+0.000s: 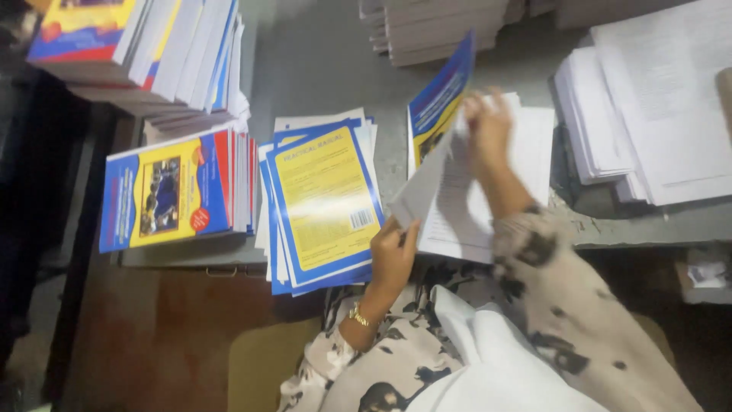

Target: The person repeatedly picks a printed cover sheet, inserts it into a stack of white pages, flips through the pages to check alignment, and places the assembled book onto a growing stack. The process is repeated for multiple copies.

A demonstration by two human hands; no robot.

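My left hand (394,254) pinches the lower corner of a lifted white printed sheet (424,189) over an open booklet (488,198) that lies on the grey table (320,69). My right hand (488,126) reaches over the booklet and holds the top of its raised blue and yellow cover (438,99). The cover stands nearly upright. A gold watch sits on my left wrist. Just left of my left hand lies a fanned pile of blue and yellow covers (324,202).
A stack of finished blue, yellow and red books (175,191) lies at the left, with a taller leaning stack (145,53) behind it. Piles of white printed sheets (648,107) fill the right side, and more paper stacks (438,27) stand at the back.
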